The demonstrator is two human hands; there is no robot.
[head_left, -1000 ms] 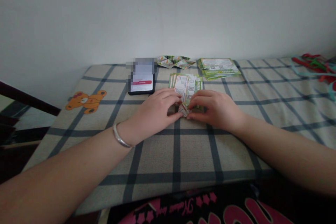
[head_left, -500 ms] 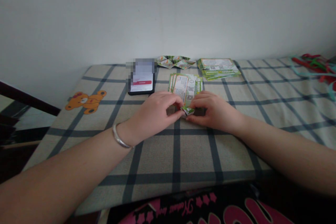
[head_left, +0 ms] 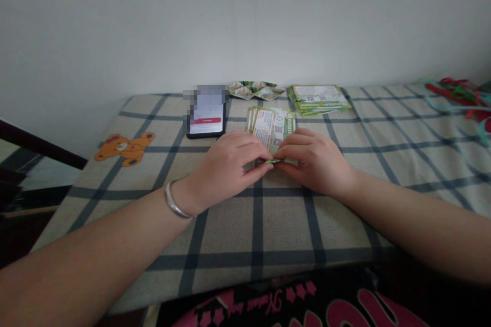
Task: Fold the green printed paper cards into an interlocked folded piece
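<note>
Between my two hands is a small folded piece of green printed paper (head_left: 274, 161), seen nearly edge-on. My left hand (head_left: 233, 159), with a silver bangle at the wrist, pinches its left end between thumb and fingers. At the other end, my right hand (head_left: 312, 159) grips it the same way, so the fingers hide most of the paper. Just beyond my fingertips lies a fanned stack of green and white printed cards (head_left: 264, 123), partly covered by my hands.
A phone (head_left: 207, 115) with a lit screen lies left of the cards. Several folded paper pieces (head_left: 255, 90) sit by the wall, beside another card stack (head_left: 320, 98). A bear sticker (head_left: 126, 149) is on the checked tablecloth (head_left: 226, 235). Red and green items (head_left: 460, 94) lie far right.
The folded paper has gone from showing a raised triangular face to lying flatter, pressed between my fingers. Both hands have drawn slightly closer together around it.
</note>
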